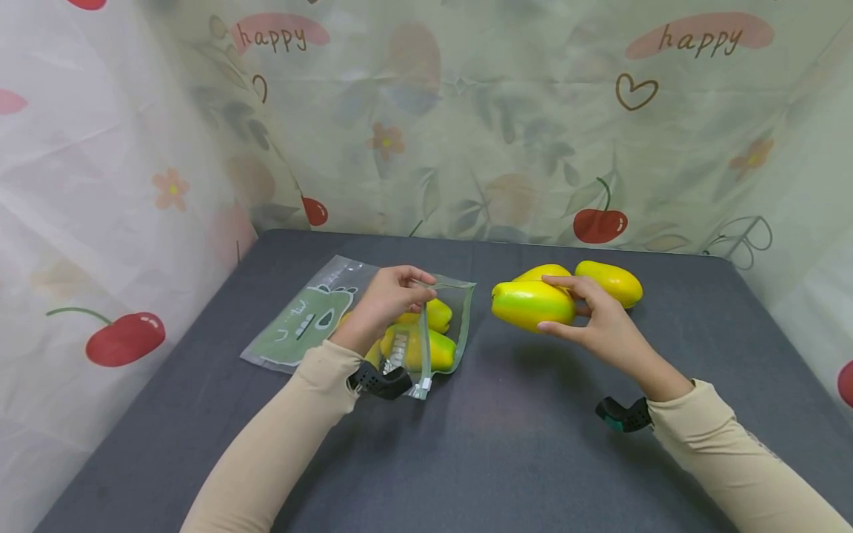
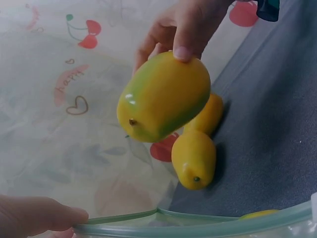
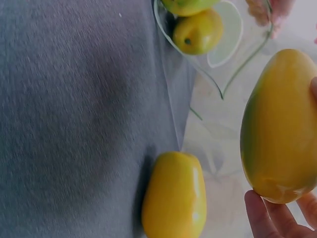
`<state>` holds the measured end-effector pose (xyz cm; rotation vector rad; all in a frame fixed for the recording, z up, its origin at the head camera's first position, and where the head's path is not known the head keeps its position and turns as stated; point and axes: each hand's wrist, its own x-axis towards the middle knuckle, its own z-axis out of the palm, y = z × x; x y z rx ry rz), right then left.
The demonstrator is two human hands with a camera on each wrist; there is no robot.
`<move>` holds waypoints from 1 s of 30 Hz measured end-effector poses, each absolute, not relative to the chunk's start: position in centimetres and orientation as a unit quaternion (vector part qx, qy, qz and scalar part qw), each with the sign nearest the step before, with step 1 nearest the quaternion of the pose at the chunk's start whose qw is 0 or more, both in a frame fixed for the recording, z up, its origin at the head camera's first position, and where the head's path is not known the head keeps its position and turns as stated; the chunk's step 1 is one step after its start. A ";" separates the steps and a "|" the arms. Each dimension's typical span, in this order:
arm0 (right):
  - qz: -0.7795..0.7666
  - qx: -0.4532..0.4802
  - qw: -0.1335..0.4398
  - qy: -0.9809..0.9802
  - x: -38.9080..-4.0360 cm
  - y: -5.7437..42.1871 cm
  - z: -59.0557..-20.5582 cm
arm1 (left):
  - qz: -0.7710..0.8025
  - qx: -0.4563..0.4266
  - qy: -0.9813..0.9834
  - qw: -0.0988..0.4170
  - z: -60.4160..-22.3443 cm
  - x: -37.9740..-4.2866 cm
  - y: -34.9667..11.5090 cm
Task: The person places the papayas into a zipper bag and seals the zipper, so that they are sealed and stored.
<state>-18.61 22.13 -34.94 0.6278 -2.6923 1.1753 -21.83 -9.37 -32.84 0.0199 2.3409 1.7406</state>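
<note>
A yellow-green papaya (image 1: 533,305) is held above the table in my right hand (image 1: 603,326), thumb on one side and fingers on the other. My left hand (image 1: 388,302) pinches the rim of a clear zip bag (image 1: 464,314) with a green edge and a green cartoon face. The bag lies with its mouth toward the right, and the left wrist view shows that mouth (image 2: 198,230) parted. Several papayas (image 1: 441,349) are inside it, partly hidden by the hand and the print. Held fruit and bag are apart.
Two more papayas lie on the table behind the right hand, one (image 1: 609,283) at the right and one (image 1: 546,272) partly covered by the held fruit. The dark grey table (image 1: 506,459) is bordered by a printed cloth curtain (image 1: 460,148) at the back and sides.
</note>
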 end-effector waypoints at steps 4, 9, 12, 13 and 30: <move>0.395 0.215 0.052 -0.891 -18.5 21.3 -35.3 | 0.594 0.006 0.797 0.112 -32.9 -21.9 -9.4; 0.395 0.225 0.022 -0.890 -18.5 20.4 -36.1 | 0.597 0.005 0.795 0.109 -32.8 -21.9 -9.3; 0.381 0.239 0.010 -0.893 -18.5 20.0 -36.7 | 0.595 0.004 0.796 0.108 -32.8 -21.9 -9.3; 0.375 0.243 0.006 -0.895 -18.5 19.8 -36.8 | 0.593 0.003 0.798 0.108 -32.8 -21.9 -9.3; 0.325 0.267 -0.039 -0.907 -18.9 16.9 -38.8 | 0.584 0.003 0.804 0.108 -32.7 -21.8 -9.2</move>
